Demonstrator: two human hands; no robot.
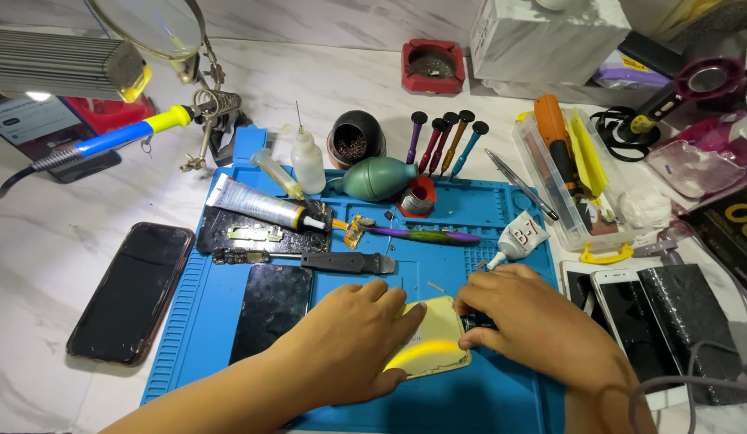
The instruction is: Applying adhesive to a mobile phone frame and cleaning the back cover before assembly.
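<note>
- The left hand (pixel 353 337) lies flat, palm down, on a yellowish phone back housing (pixel 434 347) that rests on the blue repair mat (pixel 470 217); its fingers are spread and pressing, not closed around anything.
- The right hand (pixel 522 317) sits at the housing's right edge, with its fingertips (pixel 467 301) pinched together on a small dark part (pixel 476 323) there; what the part is cannot be told.
- The housing lies in the lower middle of the mat, between the two hands, and a bright yellow glare runs across it.
- Just left of the left hand, a dark phone screen (pixel 270 309) lies on the mat.
- Above the hands lie a flat black pry tool (pixel 347 263), a glue tube (pixel 257 202) on a black pad, and a purple-handled brush (pixel 426 235).
- A small white adhesive tube (pixel 518 239) lies just above the right hand.
- A green rubber air blower (pixel 379 178) and a row of precision screwdrivers (pixel 443 141) stand at the mat's far edge.
- Off the mat to the left, a black smartphone (pixel 132 291) lies on the marble table (pixel 36 249).
- To the right of the right hand, a white phone (pixel 623 309) lies near a clear parts tray (pixel 578 181).
</note>
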